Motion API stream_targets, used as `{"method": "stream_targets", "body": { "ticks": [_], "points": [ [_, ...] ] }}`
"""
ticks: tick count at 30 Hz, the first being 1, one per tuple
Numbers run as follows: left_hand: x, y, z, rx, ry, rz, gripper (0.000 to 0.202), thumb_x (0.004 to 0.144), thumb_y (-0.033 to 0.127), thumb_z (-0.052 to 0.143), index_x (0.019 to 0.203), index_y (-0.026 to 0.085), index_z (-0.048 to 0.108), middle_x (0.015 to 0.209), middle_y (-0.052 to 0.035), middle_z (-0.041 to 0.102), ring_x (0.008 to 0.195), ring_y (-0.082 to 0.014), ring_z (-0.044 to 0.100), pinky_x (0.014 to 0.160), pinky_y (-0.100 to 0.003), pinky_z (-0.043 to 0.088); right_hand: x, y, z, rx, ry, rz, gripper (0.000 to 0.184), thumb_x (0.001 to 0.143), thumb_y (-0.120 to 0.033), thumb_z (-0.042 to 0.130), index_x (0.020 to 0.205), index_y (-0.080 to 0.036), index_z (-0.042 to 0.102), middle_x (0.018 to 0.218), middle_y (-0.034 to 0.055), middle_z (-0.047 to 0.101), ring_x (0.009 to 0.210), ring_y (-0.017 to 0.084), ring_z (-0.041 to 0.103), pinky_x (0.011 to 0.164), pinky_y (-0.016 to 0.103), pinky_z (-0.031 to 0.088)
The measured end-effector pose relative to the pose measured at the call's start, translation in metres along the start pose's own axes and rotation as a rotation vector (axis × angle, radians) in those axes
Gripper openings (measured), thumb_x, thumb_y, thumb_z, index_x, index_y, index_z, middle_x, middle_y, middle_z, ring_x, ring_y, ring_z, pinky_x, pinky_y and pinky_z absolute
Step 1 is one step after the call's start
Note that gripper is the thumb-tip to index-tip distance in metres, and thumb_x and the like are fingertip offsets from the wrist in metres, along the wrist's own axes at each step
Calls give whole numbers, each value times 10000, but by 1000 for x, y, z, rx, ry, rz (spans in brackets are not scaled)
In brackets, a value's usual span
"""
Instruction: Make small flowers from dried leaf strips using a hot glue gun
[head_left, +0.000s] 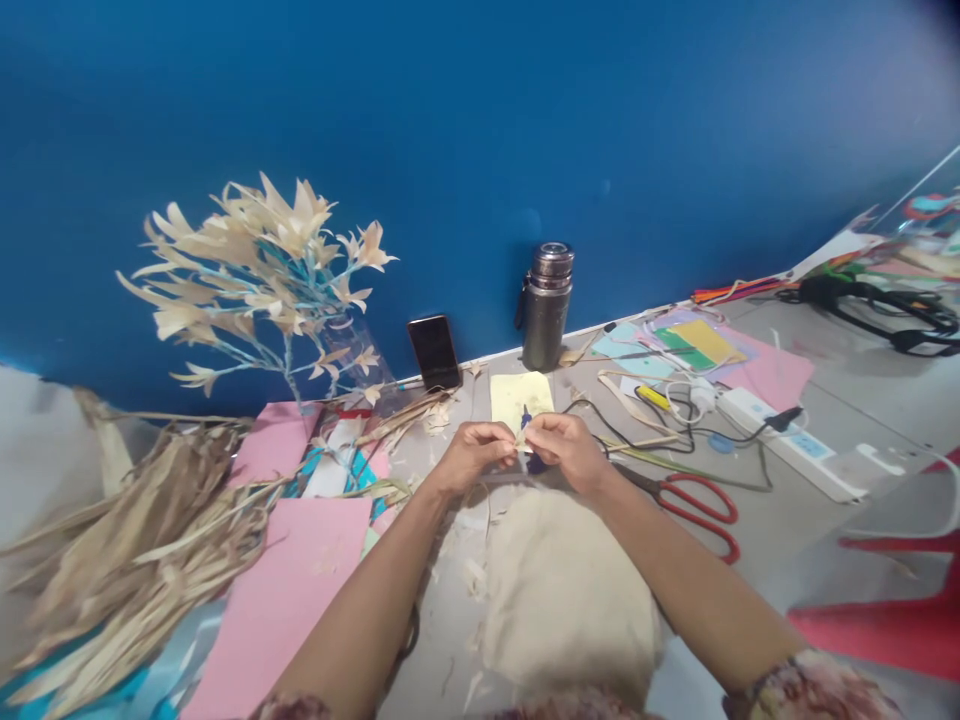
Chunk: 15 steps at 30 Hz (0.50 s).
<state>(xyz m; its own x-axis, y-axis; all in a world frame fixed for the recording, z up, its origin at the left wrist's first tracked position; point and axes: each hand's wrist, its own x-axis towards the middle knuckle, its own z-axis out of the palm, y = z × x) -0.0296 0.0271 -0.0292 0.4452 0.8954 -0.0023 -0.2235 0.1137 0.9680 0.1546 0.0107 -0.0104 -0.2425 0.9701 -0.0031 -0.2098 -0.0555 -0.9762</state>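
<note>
My left hand (484, 447) and my right hand (562, 447) meet fingertip to fingertip, both closed in a pinch. Between them shows a small pale piece (520, 440), its kind too small to tell. Just behind the fingers lies a sheet of yellow paper (517, 392), and on it rests the nozzle of a dark blue glue gun (526, 411), partly hidden by my right hand. Scissors with red handles (697, 505) lie right of my right wrist. Beige cloth (566, 600) spreads below, between my forearms.
Dried corn husks (150, 520) and pink sheets (292, 580) lie left, below a bunch of husk flowers (277, 260). A phone (434, 352) and a steel flask (547, 310) stand by the blue wall (465, 150). A power strip (795, 440) with cords lies right.
</note>
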Motion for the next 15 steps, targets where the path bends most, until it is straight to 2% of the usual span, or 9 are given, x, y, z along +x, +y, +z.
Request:
{"method": "stream_targets", "body": {
  "ticks": [5,10,15],
  "points": [
    [0,5,2,55,-31,54,251,693,352,839,713,119,749,726,-47,673,597,-126,600,593,-254,478,0,-3,1,40,-36,49,269,714,-368,757,619,-146,638,462,-57,449,427,48,281,444,229,145],
    [1,4,4,22,15,144,208,698,318,839,710,131,749,741,-33,656,587,-108,582,576,-241,467,0,-1,9,262,-6,118,243,659,-324,793,610,-144,637,487,-48,498,409,28,251,424,211,149],
    [2,-2,2,23,14,183,175,724,295,822,731,137,747,759,-37,657,602,-110,580,585,-248,465,-3,3,15,288,44,51,201,676,-297,788,630,-142,670,531,-26,563,421,28,286,431,209,186]
  ]
}}
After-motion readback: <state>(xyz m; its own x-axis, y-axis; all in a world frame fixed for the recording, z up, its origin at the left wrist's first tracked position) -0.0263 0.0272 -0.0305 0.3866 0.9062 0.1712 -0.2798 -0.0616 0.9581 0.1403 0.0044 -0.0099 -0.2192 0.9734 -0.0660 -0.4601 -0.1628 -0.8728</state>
